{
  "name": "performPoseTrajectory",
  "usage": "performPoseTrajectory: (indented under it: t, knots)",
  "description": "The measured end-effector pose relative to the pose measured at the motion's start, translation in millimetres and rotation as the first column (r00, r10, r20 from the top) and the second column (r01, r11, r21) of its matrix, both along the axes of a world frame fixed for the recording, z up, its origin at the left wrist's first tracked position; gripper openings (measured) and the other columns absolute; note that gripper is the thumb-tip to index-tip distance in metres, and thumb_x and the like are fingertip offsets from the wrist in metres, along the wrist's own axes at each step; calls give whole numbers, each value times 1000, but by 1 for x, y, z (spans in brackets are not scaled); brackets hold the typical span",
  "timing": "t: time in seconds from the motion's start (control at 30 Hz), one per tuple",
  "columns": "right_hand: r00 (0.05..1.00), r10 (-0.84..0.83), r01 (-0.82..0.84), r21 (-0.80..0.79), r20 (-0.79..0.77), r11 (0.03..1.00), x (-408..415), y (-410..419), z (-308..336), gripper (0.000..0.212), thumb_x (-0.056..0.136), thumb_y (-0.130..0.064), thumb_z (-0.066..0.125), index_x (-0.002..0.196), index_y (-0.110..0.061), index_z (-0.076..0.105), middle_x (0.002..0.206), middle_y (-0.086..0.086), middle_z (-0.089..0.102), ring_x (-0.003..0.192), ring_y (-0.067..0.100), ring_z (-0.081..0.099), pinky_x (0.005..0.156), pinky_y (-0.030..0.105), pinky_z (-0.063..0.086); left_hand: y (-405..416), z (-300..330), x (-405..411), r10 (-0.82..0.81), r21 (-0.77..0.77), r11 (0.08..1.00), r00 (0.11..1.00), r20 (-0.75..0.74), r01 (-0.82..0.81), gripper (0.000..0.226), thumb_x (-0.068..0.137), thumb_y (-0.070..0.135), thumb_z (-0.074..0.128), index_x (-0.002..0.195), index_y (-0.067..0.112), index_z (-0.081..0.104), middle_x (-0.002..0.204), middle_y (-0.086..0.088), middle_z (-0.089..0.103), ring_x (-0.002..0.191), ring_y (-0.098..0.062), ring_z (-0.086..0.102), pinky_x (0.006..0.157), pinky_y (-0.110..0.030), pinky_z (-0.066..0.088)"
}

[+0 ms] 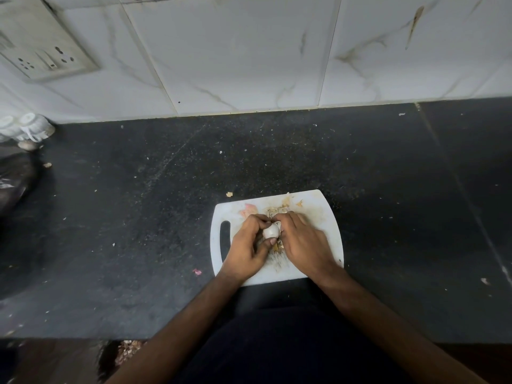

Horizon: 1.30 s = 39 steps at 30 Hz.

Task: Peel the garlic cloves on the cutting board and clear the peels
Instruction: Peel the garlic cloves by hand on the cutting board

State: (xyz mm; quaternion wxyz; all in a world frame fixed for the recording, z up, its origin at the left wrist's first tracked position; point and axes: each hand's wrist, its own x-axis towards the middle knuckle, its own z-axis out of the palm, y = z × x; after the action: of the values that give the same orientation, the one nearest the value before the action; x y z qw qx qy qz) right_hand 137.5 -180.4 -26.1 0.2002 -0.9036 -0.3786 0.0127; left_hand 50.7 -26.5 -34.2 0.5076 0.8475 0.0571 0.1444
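Note:
A white cutting board with a handle slot on its left lies on the black counter. Above its middle, my left hand holds a whitish garlic clove between thumb and curled fingers. My right hand meets it from the right, its fingertips pinching at the top of the clove. Thin peels lie on the board just beyond my hands, with a pinkish peel to their left. More scraps show under my hands.
The black counter is speckled with small peel bits, including a pink one. A dark plastic bag and pale containers sit at the far left. A tiled wall with a socket plate stands behind.

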Motion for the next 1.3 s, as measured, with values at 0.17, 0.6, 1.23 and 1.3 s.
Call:
performPoseTrajectory:
  t: [0.17,0.6,1.23,1.3]
  knots:
    - [996,-25,37,136,-89,990,3,-4,-3,32,94,-22,39,122,-25,54,113,-10,64,108,16,60,67,36,56,-4,6,-1,-27,57,998,999,21,26,26,93,2,70,117,4,61,125,-2,62,119,-15,60,98,-36,51]
    - [1000,-1,-1,83,21,997,1,-2,-6,18,96,-30,41,105,-22,55,99,-10,62,94,13,60,55,28,49,-7,10,-2,27,120,992,999,30,-31,24,88,11,80,103,8,62,111,0,57,106,-15,56,89,-18,44]
    - [998,4,9,228,-57,974,-2,-10,-3,38,95,-35,48,124,-23,69,129,-4,57,119,16,53,71,29,54,-9,12,-5,65,17,998,998,-4,-65,44,79,2,81,115,12,56,113,2,58,104,-17,61,89,-27,53]
    - [995,57,-36,247,-82,968,2,-10,-7,39,102,-37,46,130,-21,68,122,-5,60,113,18,55,88,36,52,-9,11,-5,65,37,997,998,-16,-64,45,80,5,81,118,10,57,114,3,58,107,-13,61,91,-26,53]
